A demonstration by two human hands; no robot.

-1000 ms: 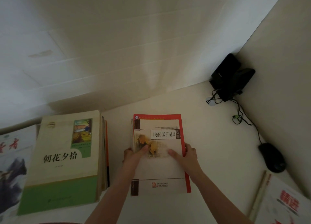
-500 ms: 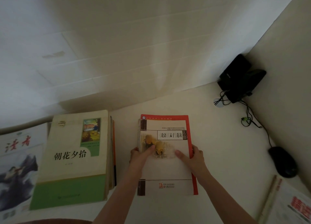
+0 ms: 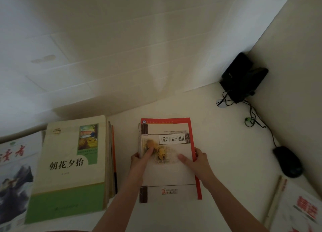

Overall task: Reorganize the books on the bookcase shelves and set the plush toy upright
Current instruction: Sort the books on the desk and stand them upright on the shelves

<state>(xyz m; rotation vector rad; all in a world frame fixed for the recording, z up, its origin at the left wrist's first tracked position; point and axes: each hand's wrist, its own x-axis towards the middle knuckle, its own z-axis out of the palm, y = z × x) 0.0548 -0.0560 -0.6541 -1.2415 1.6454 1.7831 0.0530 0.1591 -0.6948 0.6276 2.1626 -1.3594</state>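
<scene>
Book stack (image 3: 169, 172) lies at frame centre on the bench (image 3: 230, 144). Left hand (image 3: 139, 162) and right hand (image 3: 199, 162) each grip one side edge, thumbs on the cover. Apply equal pressure; square the edges before lifting

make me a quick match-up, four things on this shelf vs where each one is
1. red-bordered white book
2. green and cream book
3. black computer mouse
4. black speaker

a. in the back corner
b. gripped by left hand and right hand
c. beside the right wall, nearer the camera
d. on top of a stack, left of centre

Pairs: 1-b, 2-d, 3-c, 4-a
</scene>
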